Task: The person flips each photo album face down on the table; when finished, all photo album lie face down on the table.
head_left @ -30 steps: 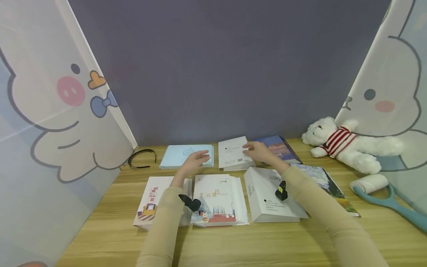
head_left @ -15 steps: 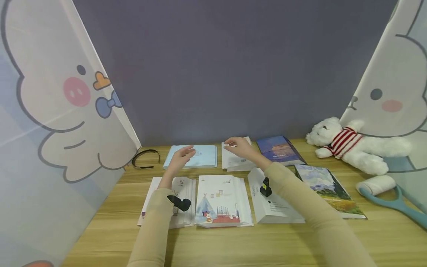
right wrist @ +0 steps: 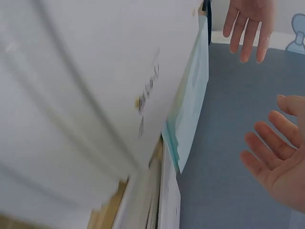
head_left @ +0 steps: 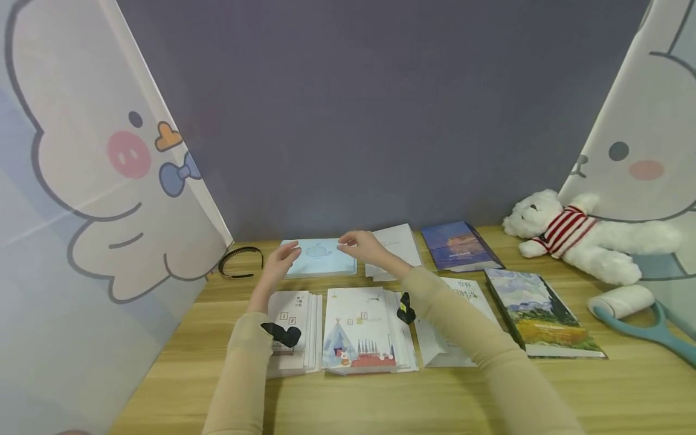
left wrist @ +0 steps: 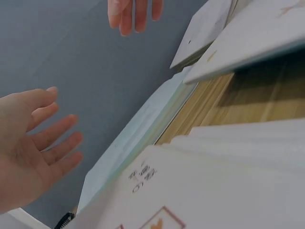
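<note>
A light blue book point(head_left: 321, 258) with a whale drawing lies flat in the back row of the wooden table point(head_left: 380, 399). My left hand point(head_left: 284, 255) hovers at its left edge with fingers straight, holding nothing. My right hand point(head_left: 356, 243) hovers over its right edge, also with spread fingers and empty. In the left wrist view the left hand point(left wrist: 38, 138) is open beside the blue book point(left wrist: 138, 138), with the right hand point(left wrist: 136, 12) opposite. In the right wrist view the right hand point(right wrist: 281, 157) faces the left hand point(right wrist: 250, 26) across the blue book point(right wrist: 190, 105).
In the back row are a white book point(head_left: 396, 251) and a dark blue book point(head_left: 457, 244). Several more books point(head_left: 361, 329) lie in front. A black headband point(head_left: 239, 263) lies at the left, a teddy bear point(head_left: 571, 238) and a lint roller point(head_left: 631, 308) at the right. Cartoon panels flank the table.
Both hands have moved left. The right hand left the white back book and now hovers over the light blue book; the left hand shifted to that book's left edge.
</note>
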Available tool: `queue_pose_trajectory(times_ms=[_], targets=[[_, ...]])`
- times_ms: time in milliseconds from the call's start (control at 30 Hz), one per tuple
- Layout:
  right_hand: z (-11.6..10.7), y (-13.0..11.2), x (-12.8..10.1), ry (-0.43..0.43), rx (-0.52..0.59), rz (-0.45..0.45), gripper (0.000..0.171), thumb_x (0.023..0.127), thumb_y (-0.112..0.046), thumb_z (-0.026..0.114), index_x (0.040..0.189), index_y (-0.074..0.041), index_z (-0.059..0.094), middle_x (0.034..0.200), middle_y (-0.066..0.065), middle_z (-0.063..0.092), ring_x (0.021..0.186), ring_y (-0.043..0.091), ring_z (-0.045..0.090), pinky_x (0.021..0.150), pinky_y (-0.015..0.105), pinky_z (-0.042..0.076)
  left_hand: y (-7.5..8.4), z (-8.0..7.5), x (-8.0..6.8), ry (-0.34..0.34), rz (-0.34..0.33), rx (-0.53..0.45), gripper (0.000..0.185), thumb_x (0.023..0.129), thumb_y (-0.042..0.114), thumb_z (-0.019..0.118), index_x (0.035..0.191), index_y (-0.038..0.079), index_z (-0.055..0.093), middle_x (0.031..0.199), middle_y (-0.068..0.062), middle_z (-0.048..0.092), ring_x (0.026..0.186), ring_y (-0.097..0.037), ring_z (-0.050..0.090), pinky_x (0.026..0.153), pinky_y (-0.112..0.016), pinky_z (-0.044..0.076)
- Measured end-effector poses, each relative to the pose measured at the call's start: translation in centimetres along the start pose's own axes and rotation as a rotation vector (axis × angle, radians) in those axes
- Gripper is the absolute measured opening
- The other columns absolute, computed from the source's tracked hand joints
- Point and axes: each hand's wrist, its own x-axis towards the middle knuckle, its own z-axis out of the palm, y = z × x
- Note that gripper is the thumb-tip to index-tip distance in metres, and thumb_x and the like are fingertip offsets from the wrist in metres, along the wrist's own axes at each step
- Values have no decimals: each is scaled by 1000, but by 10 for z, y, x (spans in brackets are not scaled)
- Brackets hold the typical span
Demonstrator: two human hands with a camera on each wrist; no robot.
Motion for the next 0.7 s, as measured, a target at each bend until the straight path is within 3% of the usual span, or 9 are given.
queue_pose_trajectory(times_ms=[133,467,700], targets=[[17,-2,9,-18,3,9,32,93,-26,59,117,-4,63,117,9,65,110,24,59,94,35,50,-18,-6,5,48,-11,-39,46,100,23,47,142,5,40,141,-21,44,131,-34,42,108,-47,36],[48,-10,26,-92,0,-29,34,92,-27,61,118,-5,63,120,9,64,113,26,58,96,34,48,-37,-21,10,197,-102,-55,47,99,27,47,141,6,40,142,-18,43,133,-31,38,112,-45,30],[57,-10,34,-272,-47,14,49,93,-33,58,133,-5,52,137,9,52,128,26,47,106,37,40,-44,-26,12,201,-125,1,44,101,23,42,142,5,39,146,-19,38,134,-33,36,112,-47,29]])
